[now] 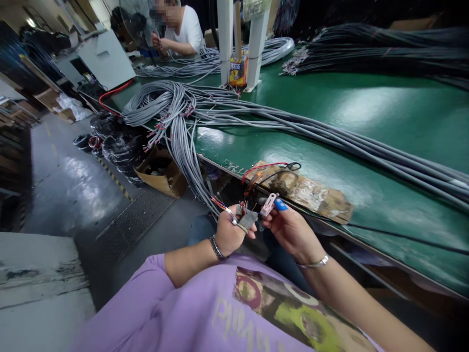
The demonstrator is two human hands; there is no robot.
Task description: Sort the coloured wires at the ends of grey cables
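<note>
**Grey cable end meets a small connector, held between two hands**

Purple-sleeved arms rise from the bottom of the view, and both hands meet just below centre, off the near edge of a green table (pixel 366 112). The left hand (pixel 229 234) is curled shut around the end of a grey cable (pixel 190 166), which drops from the table at 11 o'clock. Its thumb wears a grey fingertip cover (pixel 248 220). Short coloured wire ends (pixel 242 208) fan out above the fist.

At 3 o'clock of those ends, just beside them, the right hand (pixel 289 229) pinches a small pale connector (pixel 268 204) between the thumb and a blue-capped forefinger (pixel 281 205); its other fingers are loosely bent.

Judging by this, good work means pinching the cable close behind the fan so the wires stay stiff and separate. The connector's open face should turn toward them, and each colour should be checked against its slot.

Worn cardboard (pixel 311 193) lies on the table edge at 1 o'clock. A co-worker (pixel 181 29) sits far off at 11 o'clock.
</note>
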